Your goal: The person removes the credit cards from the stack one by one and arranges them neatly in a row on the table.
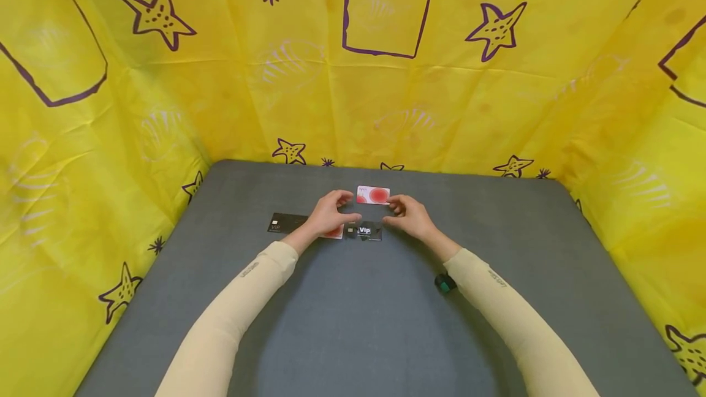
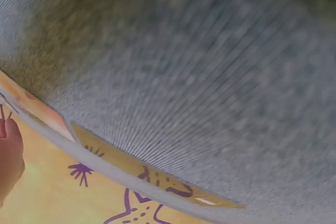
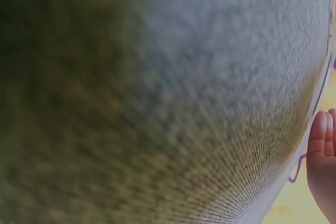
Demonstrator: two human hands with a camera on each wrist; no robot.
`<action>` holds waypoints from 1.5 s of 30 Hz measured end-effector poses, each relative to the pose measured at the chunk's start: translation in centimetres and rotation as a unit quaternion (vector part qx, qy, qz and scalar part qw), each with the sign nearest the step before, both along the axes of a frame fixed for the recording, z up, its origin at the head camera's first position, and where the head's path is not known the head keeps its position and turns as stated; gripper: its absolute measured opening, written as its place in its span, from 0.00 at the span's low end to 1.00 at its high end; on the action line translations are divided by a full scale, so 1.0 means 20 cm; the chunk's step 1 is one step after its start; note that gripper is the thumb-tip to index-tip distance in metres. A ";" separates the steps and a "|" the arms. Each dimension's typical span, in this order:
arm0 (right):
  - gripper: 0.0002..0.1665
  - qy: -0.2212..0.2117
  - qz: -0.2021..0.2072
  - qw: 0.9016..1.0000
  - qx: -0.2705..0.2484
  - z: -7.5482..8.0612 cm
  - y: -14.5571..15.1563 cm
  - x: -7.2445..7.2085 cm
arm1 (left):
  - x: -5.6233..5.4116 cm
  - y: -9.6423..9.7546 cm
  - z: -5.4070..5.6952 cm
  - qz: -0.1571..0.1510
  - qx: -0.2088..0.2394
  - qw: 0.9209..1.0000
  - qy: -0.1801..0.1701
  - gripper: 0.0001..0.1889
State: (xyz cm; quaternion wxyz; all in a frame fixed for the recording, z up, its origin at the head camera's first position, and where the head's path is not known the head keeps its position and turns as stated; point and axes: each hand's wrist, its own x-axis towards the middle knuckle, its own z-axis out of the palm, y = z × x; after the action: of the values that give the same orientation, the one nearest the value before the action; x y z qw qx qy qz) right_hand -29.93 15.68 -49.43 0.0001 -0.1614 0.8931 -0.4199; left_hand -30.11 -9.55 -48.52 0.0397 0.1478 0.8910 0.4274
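Note:
In the head view, a white card with red circles [image 1: 373,195] lies flat on the grey table. Nearer to me is a black card marked Vip [image 1: 365,231]. My left hand [image 1: 329,213] hovers left of these two, thumb and fingers spread apart and holding nothing. On the other side, my right hand [image 1: 410,217] has its fingertips at the white card's right edge; whether they touch it I cannot tell. Left of the Vip card, a red-patterned card [image 1: 333,234] is partly hidden by my left hand. Another black VIP card [image 1: 282,223] lies farther left.
A small dark object with a green face [image 1: 444,283] shows beside my right sleeve. The grey tabletop [image 1: 353,323] spreads in front of me. Yellow cloth [image 1: 309,97] with purple starfish drawings encloses the back and both sides.

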 end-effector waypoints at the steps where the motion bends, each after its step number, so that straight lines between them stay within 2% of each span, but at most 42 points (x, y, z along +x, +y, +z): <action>1: 0.30 0.001 -0.002 1.000 -0.001 0.00 0.00 0.00 | 0.00 0.00 0.00 0.000 -0.002 1.000 0.001 0.32; 12: 0.28 -0.006 -0.018 1.000 -0.003 0.01 0.02 -0.04 | -0.04 0.03 0.03 -0.001 -0.005 1.000 0.007 0.31; 21: 0.29 -0.021 -0.033 0.999 -0.005 0.03 0.02 -0.07 | -0.07 0.05 0.05 0.010 -0.005 1.000 -0.009 0.31; 36: 0.30 -0.032 -0.043 0.999 0.004 0.00 0.01 -0.14 | -0.13 0.07 0.03 0.016 -0.018 1.000 -0.016 0.30; 45: 0.30 -0.020 -0.035 0.999 0.021 0.00 0.00 -0.16 | -0.16 0.08 0.01 0.027 -0.030 0.999 -0.018 0.29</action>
State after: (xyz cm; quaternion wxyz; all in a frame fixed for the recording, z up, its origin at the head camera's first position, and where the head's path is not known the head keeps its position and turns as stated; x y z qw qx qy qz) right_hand -33.22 15.59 -49.44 0.0066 -0.1220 0.9064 -0.4043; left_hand -33.28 -7.89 -48.26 0.0485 0.1146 0.9061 0.4043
